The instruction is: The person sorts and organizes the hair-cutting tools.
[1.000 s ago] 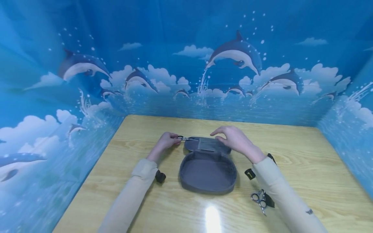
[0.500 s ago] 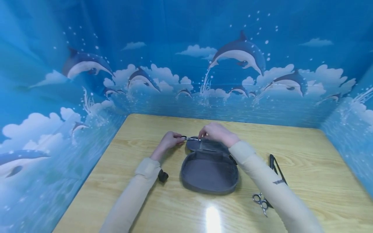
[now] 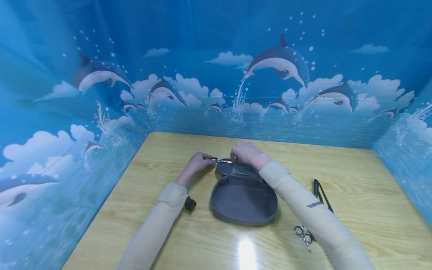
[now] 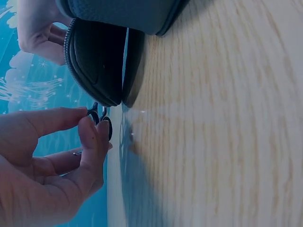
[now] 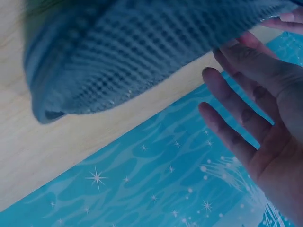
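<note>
A dark grey zip case (image 3: 243,200) lies open on the table, its lid folded back on the far side. My left hand (image 3: 200,162) pinches the finger rings of silver scissors (image 4: 107,124) between thumb and fingers at the lid's left end. The scissors' blades point right, over the lid in the head view. My right hand (image 3: 248,153) reaches over the lid from behind, thumb and index finger pinching the edge of the mesh pocket (image 3: 243,169); its other fingers (image 5: 232,135) extend past the lid in the right wrist view. The pinching fingertips are partly hidden.
A second pair of scissors (image 3: 308,237) lies on the wooden table (image 3: 162,236) at right, partly under my right sleeve. Near it lies a black, hinged tool (image 3: 320,193). A small black object (image 3: 190,204) sits beside my left forearm. Dolphin-print sheeting (image 3: 216,75) surrounds the table.
My right hand has moved left across the lid to the mesh pocket's edge, near the scissors' tips. My left hand keeps its hold on the scissors, which have shifted slightly right.
</note>
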Motion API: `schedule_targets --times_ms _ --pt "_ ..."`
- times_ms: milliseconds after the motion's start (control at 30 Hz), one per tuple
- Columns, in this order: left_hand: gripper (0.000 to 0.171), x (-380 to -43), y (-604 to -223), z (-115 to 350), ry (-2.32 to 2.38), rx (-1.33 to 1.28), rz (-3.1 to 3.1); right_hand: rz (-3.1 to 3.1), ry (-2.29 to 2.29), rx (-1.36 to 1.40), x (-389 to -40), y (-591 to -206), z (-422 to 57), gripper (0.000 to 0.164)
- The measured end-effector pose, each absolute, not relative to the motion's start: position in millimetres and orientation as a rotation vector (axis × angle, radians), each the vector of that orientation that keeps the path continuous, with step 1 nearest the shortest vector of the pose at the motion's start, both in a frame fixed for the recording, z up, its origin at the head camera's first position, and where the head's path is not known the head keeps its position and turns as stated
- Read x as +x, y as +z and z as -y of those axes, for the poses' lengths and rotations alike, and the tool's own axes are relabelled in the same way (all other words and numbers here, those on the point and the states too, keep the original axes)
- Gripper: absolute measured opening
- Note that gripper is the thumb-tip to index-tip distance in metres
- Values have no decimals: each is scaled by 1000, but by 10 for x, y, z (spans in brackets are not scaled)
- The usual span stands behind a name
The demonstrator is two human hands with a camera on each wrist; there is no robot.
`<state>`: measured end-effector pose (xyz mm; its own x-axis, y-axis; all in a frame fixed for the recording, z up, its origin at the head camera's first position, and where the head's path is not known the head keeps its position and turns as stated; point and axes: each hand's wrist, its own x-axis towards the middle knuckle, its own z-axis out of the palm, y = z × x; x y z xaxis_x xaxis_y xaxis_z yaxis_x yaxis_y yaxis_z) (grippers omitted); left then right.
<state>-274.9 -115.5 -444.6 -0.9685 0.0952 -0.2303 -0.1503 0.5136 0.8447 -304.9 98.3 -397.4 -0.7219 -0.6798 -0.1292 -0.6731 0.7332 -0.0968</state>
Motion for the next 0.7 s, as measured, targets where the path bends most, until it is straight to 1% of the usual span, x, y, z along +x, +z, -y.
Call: schedule_targets --times_ms 133,433,700 --pt "43 -2739 -4429 1159 1379 -42 -2553 -2803 1 -1132 -3065 -4021 -967 26" --pt "42 -2740 -4424 1133 1291 4 -2616 -2862 46 -1147 -3058 -4062 -952 31" --pt "39 -2752 -4430 1074 1237 31 -2673 -2888 112 -1144 -3049 -4047 -928 30"
